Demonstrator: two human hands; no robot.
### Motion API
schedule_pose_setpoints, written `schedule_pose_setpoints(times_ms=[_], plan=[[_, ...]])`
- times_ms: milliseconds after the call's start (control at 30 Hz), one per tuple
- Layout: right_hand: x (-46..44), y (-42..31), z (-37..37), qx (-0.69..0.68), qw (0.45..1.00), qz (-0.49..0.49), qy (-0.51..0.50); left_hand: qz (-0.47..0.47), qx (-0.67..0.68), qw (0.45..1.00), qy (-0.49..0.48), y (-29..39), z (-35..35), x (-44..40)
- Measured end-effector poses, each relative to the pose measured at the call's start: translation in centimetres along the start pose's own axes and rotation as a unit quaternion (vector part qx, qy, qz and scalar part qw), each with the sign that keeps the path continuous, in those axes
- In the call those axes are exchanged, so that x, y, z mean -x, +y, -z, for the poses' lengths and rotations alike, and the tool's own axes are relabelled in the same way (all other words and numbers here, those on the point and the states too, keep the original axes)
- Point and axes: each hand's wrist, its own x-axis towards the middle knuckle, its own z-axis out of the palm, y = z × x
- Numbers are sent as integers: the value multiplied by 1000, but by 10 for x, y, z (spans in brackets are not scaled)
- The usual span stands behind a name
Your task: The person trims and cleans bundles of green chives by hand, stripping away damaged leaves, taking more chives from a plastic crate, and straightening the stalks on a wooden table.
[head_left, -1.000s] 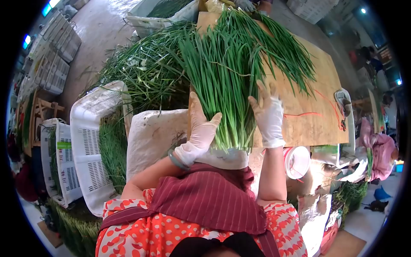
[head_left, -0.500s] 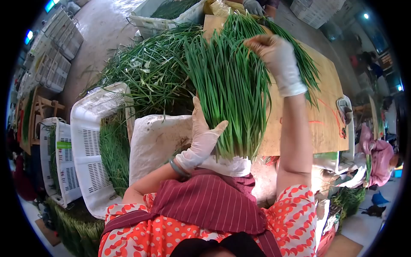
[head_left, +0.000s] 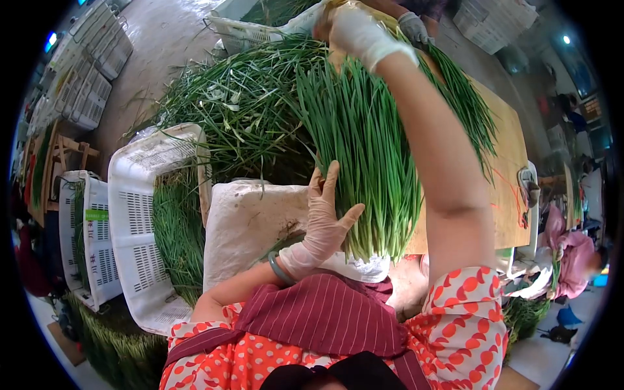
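Note:
A thick bundle of long green stalks point(head_left: 374, 156) lies on the wooden board point(head_left: 510, 140), pale ends toward me. My left hand point(head_left: 325, 221), in a pale glove, rests against the bundle's lower left side with thumb and fingers apart. Stretched far forward to the board's back edge, my gloved right hand point(head_left: 357, 32) is smeared by motion beyond the leaf tips. Its fingers and anything in them cannot be made out. More green stalks point(head_left: 465, 97) lie on the board to the right of my forearm.
A loose heap of leaves point(head_left: 240, 110) is left of the board. White crates point(head_left: 136, 221) with greens stand at the left. A co-worker's gloved hand point(head_left: 413, 27) is at the board's back edge, close to my right hand. Red string point(head_left: 520, 195) lies at the right.
My right hand has moved from beside the bundle's lower right side forward and left, past the leaf tips. My left hand has stayed by the bundle, which shows slightly farther right and lower.

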Motion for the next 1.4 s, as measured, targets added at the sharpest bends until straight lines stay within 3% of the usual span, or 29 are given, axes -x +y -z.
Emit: schedule_pose_setpoints(times_ms=[67,133,200,333,400,433,500,533,600,767,933,1067,1100,1167,1267,1333,1367,1400], plan=[[16,3,-45,12,988,73,-134,3,-22,1000,-2,2,3,0],[25,1,-74,71,982,33,-173,-82,-36,996,-11,1,3,-1],[30,8,-97,155,978,47,-134,-76,-55,996,-11,1,3,-1],[44,9,-95,131,981,99,-104,-60,-63,996,-16,-1,2,-3],[45,16,-113,183,976,120,-20,-79,-94,992,7,-4,0,-3],[43,14,-108,183,976,120,-20,-79,-94,992,8,-7,-2,-3],[37,13,-96,148,973,68,-165,-87,-68,994,7,-11,-3,-3],[38,14,-94,148,973,68,-165,-87,-68,994,7,-10,-3,-3],[43,21,-90,59,993,-16,-100,-59,-72,995,16,-7,-2,0],[42,37,-64,29,998,-27,-52,-70,-72,995,11,-5,-2,-1],[41,33,-21,129,991,21,-19,-57,-94,994,-4,0,0,-1],[29,24,15,48,995,45,-75,-35,-85,996,-9,4,0,-2],[16,27,11,-142,984,90,-59,-22,-75,997,-13,4,0,-1],[37,21,20,-180,972,130,72,-28,-80,996,-16,5,-2,0],[28,34,23,-88,992,62,73,-41,-81,996,-10,4,-3,-2],[38,46,31,-11,985,121,118,-33,-73,997,-16,6,-3,-4],[59,52,31,-10,987,110,115,-31,-75,997,-16,7,-3,-4],[96,59,35,-92,991,41,91,-29,-76,997,-17,8,-4,-5]])
